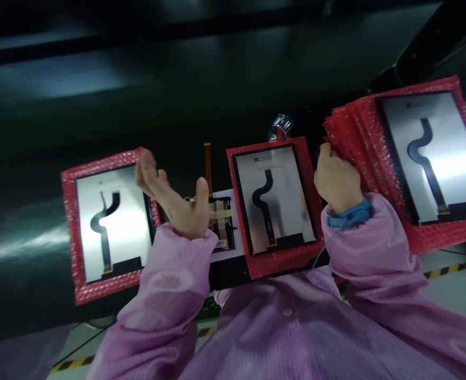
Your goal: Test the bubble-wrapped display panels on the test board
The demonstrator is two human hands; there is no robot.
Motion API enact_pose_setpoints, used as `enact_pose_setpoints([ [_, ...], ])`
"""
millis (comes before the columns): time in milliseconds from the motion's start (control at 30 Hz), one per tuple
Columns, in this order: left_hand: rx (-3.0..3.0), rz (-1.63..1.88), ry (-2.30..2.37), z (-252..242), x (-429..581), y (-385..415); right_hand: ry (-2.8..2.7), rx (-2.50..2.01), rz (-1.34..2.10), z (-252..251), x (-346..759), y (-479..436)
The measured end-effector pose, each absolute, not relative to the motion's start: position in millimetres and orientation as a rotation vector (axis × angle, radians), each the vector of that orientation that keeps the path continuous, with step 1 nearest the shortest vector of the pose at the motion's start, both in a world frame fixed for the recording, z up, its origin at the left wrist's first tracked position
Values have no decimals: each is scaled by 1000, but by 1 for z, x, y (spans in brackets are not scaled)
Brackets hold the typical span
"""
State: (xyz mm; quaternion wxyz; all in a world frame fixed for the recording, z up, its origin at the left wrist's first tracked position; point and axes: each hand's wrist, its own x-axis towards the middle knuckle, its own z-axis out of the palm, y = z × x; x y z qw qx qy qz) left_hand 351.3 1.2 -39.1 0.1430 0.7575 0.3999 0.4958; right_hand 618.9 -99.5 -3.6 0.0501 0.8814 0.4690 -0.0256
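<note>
My left hand [177,203] hovers, fingers spread, between two display panels and holds nothing. Left of it lies a display panel [127,237] with a black S-shaped ribbon cable, on red bubble wrap [72,253]. Partly behind the hand is a small circuit assembly [222,224] with an orange flex strip [208,169]. In the middle, another display panel [292,206] rests on a red bubble-wrap sheet [256,266]. My right hand [338,177] is closed beside the stacked red bubble-wrap bags [359,142]; a bluish bit shows at its fingertips, too small to name.
On top of the right stack lies a third display panel [454,153]. A shiny metallic roll [280,126] stands behind the middle panel. A dark arm-like fixture [422,50] reaches in at the upper right. My right wrist wears a blue strap [349,215] with a trailing cord.
</note>
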Motion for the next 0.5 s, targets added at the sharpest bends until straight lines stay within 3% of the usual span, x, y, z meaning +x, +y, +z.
enact_pose_setpoints([
  [100, 2212, 1417, 962, -33, 359, -18, 1531, 2811, -99, 0, 623, -102],
  [200, 2265, 1146, 725, -27, 364, -35, 1942, 3137, -220, 7, 618, -107],
  [367, 2060, 525, 470, -22, 369, -48, 2660, 3197, -1395, 16, 578, -125],
  [500, 1953, 253, 396, -15, 369, -51, 2682, 3189, -1937, 13, 550, -135],
])
